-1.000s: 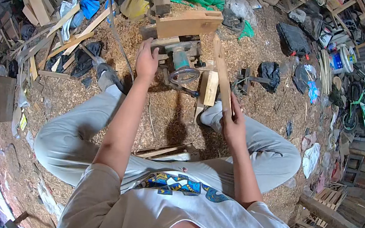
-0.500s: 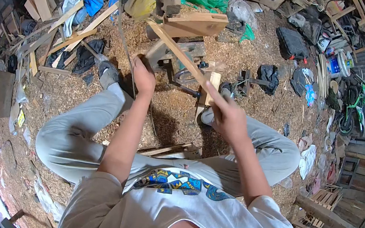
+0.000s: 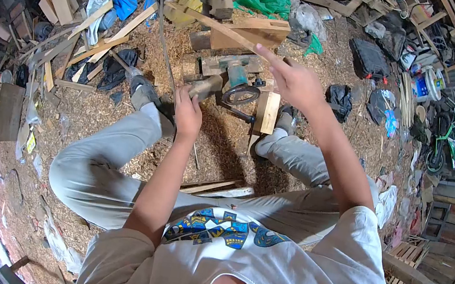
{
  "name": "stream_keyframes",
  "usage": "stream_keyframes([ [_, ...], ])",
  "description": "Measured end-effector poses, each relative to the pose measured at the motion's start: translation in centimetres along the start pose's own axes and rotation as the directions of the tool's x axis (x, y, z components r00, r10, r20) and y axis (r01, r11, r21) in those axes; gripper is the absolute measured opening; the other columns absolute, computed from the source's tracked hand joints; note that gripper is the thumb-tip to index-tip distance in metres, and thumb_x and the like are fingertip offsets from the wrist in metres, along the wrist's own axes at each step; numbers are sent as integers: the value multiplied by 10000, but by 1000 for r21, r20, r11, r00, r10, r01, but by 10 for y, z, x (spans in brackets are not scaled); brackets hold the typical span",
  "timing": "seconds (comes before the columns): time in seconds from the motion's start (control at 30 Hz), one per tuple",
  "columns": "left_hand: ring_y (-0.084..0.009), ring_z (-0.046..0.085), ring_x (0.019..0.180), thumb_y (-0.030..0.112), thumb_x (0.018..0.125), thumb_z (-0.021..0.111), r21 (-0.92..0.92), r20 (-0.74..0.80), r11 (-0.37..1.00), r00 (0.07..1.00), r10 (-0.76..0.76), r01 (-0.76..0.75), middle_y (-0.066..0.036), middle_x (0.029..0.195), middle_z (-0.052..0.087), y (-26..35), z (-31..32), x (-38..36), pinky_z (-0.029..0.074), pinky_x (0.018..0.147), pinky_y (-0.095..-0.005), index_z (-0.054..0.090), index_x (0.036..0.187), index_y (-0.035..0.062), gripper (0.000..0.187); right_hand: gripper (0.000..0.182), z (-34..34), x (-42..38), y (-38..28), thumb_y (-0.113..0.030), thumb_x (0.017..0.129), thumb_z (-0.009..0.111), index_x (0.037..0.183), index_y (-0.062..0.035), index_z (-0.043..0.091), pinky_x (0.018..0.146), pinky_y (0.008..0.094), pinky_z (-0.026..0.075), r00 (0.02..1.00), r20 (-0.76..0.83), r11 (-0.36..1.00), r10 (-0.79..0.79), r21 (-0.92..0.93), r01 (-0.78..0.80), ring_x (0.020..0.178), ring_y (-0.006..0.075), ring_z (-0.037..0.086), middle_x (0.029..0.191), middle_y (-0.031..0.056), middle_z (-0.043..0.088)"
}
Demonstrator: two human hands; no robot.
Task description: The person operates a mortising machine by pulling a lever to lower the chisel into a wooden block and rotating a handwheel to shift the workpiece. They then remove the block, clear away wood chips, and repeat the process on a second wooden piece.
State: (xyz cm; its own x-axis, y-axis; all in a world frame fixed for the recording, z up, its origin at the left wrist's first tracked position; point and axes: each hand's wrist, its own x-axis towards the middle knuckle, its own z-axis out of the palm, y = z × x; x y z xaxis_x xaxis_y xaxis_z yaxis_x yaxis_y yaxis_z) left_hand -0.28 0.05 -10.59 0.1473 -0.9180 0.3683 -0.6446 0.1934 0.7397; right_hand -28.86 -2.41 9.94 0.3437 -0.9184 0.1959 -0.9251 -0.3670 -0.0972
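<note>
- Farther from the body in the head view than half a second ago, the right hand (image 3: 299,85) has carried the wooden strip (image 3: 213,24) away from the seated person; its free end points far left.
- Right hand: closed around the strip's near right end, index finger stretched along it.
- Left hand (image 3: 187,114): at the near left end of the short wood block (image 3: 207,87), fingertips against it; how firm the grip is cannot be told. This block has shifted nearer too.
- Metal vise (image 3: 237,76): just right of the short block, between the feet and the broad board (image 3: 249,38), which lies beyond it, partly behind the strip.
- Pale block (image 3: 268,113): right of the vise, near the right shoe (image 3: 284,121).
- Wood shavings (image 3: 125,118) cover the floor; a black case (image 3: 367,58) lies far right.
</note>
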Motion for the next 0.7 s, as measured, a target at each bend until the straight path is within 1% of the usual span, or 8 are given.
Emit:
stream_keyframes([
  [0.1, -507, 566, 1224, 46, 1043, 582, 22, 46, 1000, 999, -19, 18, -275, 1292, 580, -6, 1, -8, 472, 1045, -524, 536, 1333, -34, 304, 655, 5, 9, 10, -232, 1066, 598, 1632, -485, 386, 601, 510, 558, 998, -50, 999, -32, 35, 33, 663, 394, 681, 775, 178, 636],
  [0.2, -507, 568, 1218, 48, 1042, 583, 35, 89, 999, 996, -22, 19, -275, 1292, 584, -9, 2, -12, 475, 1047, -521, 543, 1326, -39, 300, 659, 8, 16, 18, -225, 1063, 606, 1627, -489, 390, 597, 506, 556, 994, 77, 995, -83, 63, 78, 659, 387, 681, 756, 167, 632],
  [0.27, -505, 563, 1219, 30, 1024, 583, 25, 85, 999, 996, -26, 24, -280, 1289, 582, -9, 2, -15, 470, 1055, -523, 543, 1323, -48, 311, 637, 3, 19, 17, -240, 1060, 614, 1615, -485, 416, 596, 499, 556, 987, -38, 987, -159, 12, 159, 661, 374, 686, 727, 161, 626],
  [0.4, -504, 560, 1223, 13, 1006, 584, 31, 86, 998, 995, -58, 55, -288, 1298, 581, -8, 3, -12, 464, 1066, -522, 545, 1327, -55, 331, 636, 14, 24, 25, -242, 1047, 630, 1603, -485, 441, 589, 490, 547, 986, -92, 988, -136, 61, 142, 647, 355, 681, 717, 152, 609],
  [0.47, -505, 560, 1226, 12, 1005, 584, 27, 97, 998, 994, -56, 54, -289, 1300, 581, -6, 3, -12, 463, 1069, -522, 545, 1330, -54, 334, 618, 15, 27, 28, -290, 1052, 610, 1600, -509, 427, 601, 475, 581, 966, 186, 963, -177, -172, 209, 670, 336, 695, 783, 132, 649],
  [0.6, -483, 557, 1249, 72, 1043, 597, 17, 78, 999, 996, -35, 34, -265, 1293, 597, -14, 3, -11, 454, 1083, -515, 556, 1325, -41, 306, 631, 14, 22, 22, -281, 1041, 616, 1597, -517, 431, 601, 469, 588, 977, 74, 970, -201, -121, 209, 680, 327, 705, 799, 126, 652],
  [0.67, -483, 556, 1247, 72, 1044, 598, 26, 76, 999, 996, -49, 48, -264, 1290, 598, -17, 6, -12, 452, 1084, -515, 556, 1325, -41, 306, 632, 8, 23, 19, -274, 1036, 637, 1594, -507, 452, 561, 476, 536, 970, -132, 978, -206, -38, 203, 616, 322, 664, 713, 131, 602],
  [0.7, -483, 555, 1246, 72, 1044, 599, 37, 79, 998, 995, -60, 57, -263, 1287, 600, -17, 6, -12, 450, 1085, -515, 556, 1325, -41, 305, 632, 10, 25, 24, -274, 1036, 637, 1594, -507, 452, 561, 476, 536, 970, -131, 979, -203, -39, 200, 616, 322, 664, 713, 131, 602],
])
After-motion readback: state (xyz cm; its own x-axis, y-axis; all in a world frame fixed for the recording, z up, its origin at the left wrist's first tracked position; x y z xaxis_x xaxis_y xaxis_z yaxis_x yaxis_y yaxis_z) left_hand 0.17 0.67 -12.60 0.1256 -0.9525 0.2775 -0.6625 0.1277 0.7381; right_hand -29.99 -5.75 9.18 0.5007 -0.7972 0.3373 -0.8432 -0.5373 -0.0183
